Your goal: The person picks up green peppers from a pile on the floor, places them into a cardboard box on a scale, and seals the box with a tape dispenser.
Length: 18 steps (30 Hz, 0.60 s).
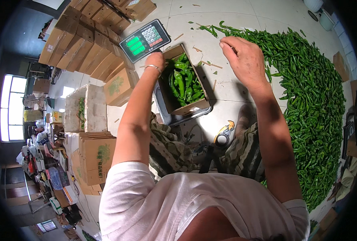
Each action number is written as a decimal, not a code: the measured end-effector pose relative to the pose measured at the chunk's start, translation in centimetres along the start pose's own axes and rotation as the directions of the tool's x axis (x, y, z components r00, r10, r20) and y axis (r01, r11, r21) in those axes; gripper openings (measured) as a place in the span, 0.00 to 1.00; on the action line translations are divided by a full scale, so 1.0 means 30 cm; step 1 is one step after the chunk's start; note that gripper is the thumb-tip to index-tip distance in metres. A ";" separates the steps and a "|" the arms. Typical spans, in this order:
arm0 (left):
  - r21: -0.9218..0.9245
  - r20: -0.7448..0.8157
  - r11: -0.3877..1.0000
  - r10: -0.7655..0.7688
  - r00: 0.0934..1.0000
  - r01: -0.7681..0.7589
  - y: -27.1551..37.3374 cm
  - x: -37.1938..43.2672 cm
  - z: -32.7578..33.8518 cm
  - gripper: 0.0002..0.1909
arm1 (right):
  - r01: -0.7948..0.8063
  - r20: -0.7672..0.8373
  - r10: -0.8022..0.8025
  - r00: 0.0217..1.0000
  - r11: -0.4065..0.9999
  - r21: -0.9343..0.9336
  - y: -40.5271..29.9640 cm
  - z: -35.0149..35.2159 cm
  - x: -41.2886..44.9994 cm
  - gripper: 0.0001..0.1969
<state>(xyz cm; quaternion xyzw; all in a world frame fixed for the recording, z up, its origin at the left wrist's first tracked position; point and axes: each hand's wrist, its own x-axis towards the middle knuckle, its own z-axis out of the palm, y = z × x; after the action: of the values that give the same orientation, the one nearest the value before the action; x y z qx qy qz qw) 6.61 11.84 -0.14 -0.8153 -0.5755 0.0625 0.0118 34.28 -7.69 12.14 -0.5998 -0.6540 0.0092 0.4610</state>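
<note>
An open cardboard carton [193, 107] stands on the platform of a digital scale [178, 121], with green chili peppers [183, 81] inside. My left hand [155, 61], a bracelet at its wrist, is at the carton's upper left edge, just below the scale's lit display [145, 40]. Its fingers are hidden from view, so a grip on the edge or a pepper cannot be made out. To the right of the carton, my right hand [246, 57] is raised above the floor near the pepper pile [311, 120]. Its thumb and fingers come together with nothing visible between them.
A yellow tape dispenser [224, 134] lies between my feet. On the left are stacked cartons [88, 42], a white foam box [95, 110] with a few peppers, and folded cartons [97, 159]. Cardboard strips [212, 64] and loose leaves litter the tiled floor.
</note>
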 end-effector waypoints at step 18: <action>-0.933 -0.178 0.344 -0.181 0.967 -0.107 0.155 -0.698 -0.462 0.09 | -0.614 0.614 0.123 0.780 0.345 0.710 -0.125 0.101 -0.048 0.23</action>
<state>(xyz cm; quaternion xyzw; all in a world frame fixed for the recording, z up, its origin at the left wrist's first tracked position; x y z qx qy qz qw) 5.66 -8.68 15.04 -0.6620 -0.5191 -0.3815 -0.3832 29.32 -8.25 11.66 -0.3815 -0.4768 0.5977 0.5195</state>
